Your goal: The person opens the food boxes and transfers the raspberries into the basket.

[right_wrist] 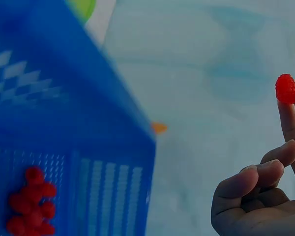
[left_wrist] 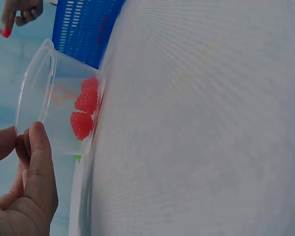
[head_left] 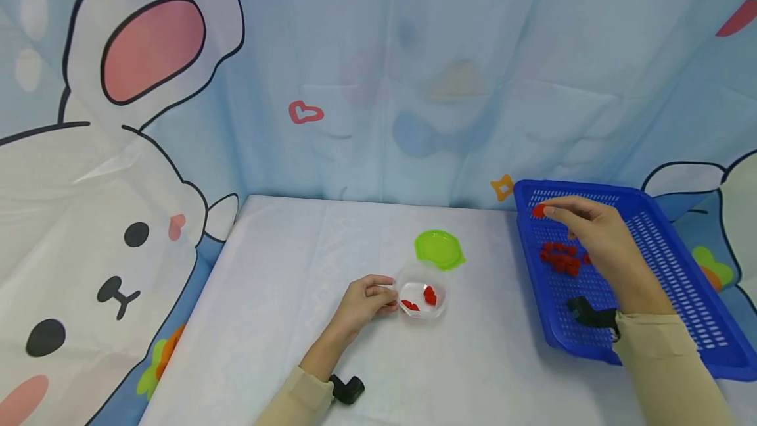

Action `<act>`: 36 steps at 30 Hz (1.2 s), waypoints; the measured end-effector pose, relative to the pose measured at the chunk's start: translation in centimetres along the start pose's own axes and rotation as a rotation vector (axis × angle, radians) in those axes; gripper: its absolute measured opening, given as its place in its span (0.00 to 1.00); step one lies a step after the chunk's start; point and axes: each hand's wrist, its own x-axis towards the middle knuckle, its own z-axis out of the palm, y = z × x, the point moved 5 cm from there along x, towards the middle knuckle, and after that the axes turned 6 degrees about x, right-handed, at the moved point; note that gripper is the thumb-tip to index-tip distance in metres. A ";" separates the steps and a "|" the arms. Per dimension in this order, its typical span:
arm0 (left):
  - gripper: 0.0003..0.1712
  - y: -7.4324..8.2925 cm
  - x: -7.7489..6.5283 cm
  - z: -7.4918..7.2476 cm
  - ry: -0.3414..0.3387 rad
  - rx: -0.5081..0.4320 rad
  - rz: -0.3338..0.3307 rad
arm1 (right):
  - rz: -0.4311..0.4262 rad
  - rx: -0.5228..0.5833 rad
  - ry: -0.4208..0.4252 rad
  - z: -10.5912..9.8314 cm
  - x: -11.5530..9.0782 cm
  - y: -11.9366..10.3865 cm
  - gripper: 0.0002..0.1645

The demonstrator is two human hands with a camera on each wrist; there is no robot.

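Note:
My left hand pinches the rim of a clear plastic cup standing on the white table. Inside the cup, at its bottom, lie a few red raspberries. Over the blue basket, my right hand holds one raspberry between thumb and index finger, raised above the basket's floor. Its other fingers are curled in. More raspberries sit in a cluster on the basket floor below that hand.
A bright green lid lies on the white table just behind the cup. The basket's raised wall stands between the cup and the raspberry cluster. A printed curtain hangs behind the table's far edge.

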 end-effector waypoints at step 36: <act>0.17 0.3 -0.2 0.0 -0.002 0.006 -0.001 | 0.239 -0.125 -0.124 -3.3 5.1 14.2 0.41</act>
